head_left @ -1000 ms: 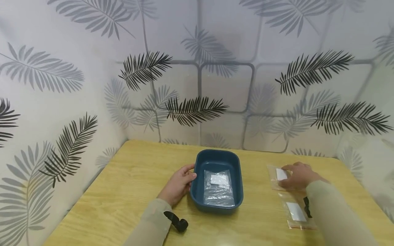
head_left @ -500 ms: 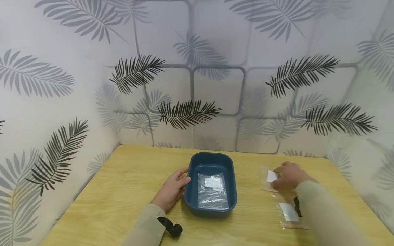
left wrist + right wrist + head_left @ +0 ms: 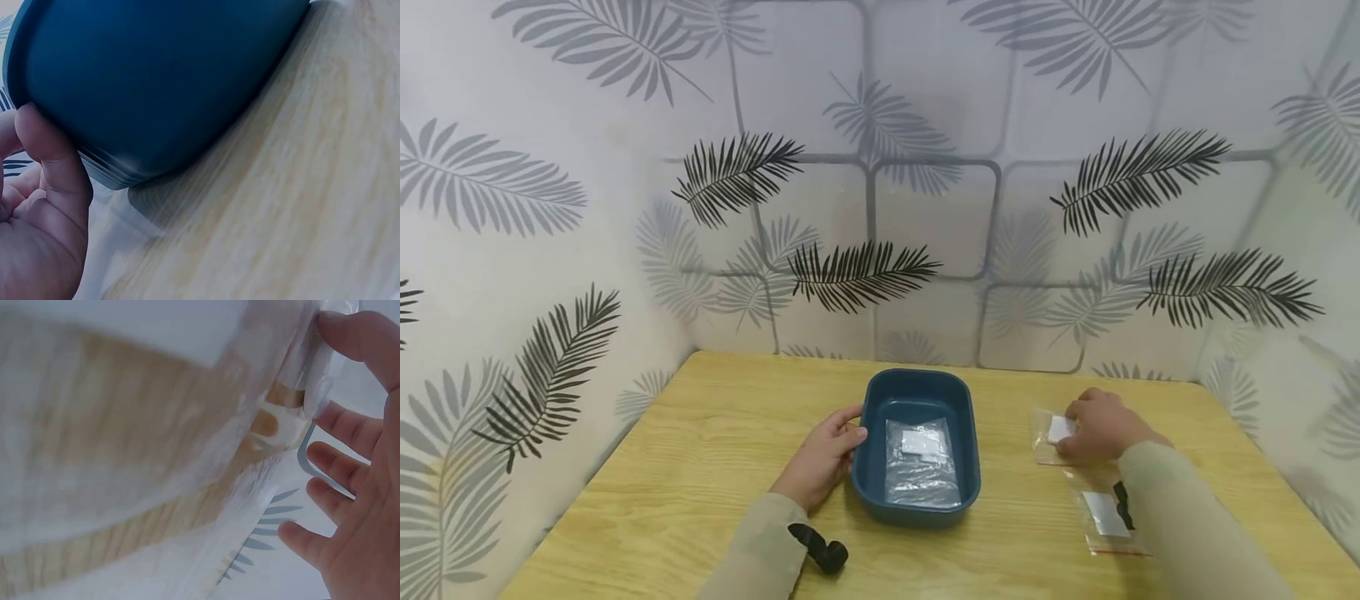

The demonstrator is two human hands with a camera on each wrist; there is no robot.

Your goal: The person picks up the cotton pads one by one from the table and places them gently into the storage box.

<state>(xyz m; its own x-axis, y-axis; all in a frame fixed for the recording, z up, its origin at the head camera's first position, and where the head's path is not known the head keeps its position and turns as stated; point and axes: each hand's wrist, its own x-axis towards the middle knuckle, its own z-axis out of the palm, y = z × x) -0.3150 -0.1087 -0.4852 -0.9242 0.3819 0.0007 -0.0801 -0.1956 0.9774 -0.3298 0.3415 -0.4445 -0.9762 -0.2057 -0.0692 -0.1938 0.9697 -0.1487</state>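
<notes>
My left hand (image 3: 827,454) grips the left side of a dark blue rectangular plastic bin (image 3: 917,517), thumb at the rim; the left wrist view shows the thumb against the bin's outer wall (image 3: 156,81). Inside the bin lies a clear plastic bag (image 3: 917,487) with a white label. Off to the right, my right hand (image 3: 1105,425) pinches a clear bag (image 3: 1042,442) with a white label between thumb and index finger. The right wrist view has this bag's plastic (image 3: 306,356) bunched at the fingertips, with the other fingers (image 3: 337,465) spread apart.
Another clear bag (image 3: 1108,515) with a white label and a red strip lies nearer on the wooden table (image 3: 745,400), partly beneath the right forearm (image 3: 1195,517). Leaf-patterned walls (image 3: 925,317) stand behind the table and at both sides. Black straps are on both wrists.
The head view has shifted slightly, so everything appears a little farther left. My left hand stays on the bin, and my right hand stays at the farther bag.
</notes>
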